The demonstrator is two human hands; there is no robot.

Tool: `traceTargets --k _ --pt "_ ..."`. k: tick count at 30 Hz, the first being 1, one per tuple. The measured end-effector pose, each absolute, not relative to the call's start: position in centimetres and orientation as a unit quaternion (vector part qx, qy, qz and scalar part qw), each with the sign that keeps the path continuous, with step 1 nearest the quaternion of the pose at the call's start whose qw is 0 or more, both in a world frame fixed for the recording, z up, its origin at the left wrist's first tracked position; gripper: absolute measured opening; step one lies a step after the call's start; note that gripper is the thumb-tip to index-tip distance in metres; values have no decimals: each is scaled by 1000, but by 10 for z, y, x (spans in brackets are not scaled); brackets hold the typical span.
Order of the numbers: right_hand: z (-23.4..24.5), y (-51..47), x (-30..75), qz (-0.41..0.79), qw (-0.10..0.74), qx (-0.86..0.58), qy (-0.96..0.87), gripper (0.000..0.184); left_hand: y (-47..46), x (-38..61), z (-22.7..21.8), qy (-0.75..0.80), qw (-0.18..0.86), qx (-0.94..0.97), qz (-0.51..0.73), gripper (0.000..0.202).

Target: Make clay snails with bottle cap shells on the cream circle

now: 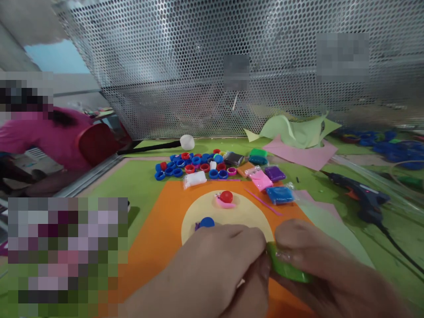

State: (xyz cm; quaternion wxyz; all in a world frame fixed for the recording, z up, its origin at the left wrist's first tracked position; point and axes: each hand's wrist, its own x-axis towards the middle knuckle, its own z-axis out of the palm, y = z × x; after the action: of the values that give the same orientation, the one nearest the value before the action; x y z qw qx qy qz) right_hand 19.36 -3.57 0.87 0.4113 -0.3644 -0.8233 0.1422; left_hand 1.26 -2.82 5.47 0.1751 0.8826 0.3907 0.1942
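Gripping one green packet (293,270), the right hand (314,247) is at the near right of the cream circle (251,216); the left hand (228,256) curls closed at the packet's left end, its exact hold hidden. Two snail-like figures lie on the circle: one red-and-pink figure (227,197), one blue-and-purple figure (207,222). Beyond the circle are eight more packets (261,180) and many bottle caps (205,167), too overlapped to count. Two pink strips (264,202) lie just outside its far edge; one glue gun (357,190) lies well to its right.
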Motion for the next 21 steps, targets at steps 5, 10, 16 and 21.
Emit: traceTargets --k 5,10,16,21 --pt "6 -31 196 172 380 -350 -839 13 -27 15 52 397 154 889 172 18" --pt "10 -30 190 75 375 -315 -869 18 -27 14 54 382 115 908 129 17" --pt "19 -29 184 -20 330 -308 -892 37 -28 13 55 366 64 925 76 13" --pt "25 -25 180 -176 315 -254 -897 44 -23 17 46 375 26 922 91 13"
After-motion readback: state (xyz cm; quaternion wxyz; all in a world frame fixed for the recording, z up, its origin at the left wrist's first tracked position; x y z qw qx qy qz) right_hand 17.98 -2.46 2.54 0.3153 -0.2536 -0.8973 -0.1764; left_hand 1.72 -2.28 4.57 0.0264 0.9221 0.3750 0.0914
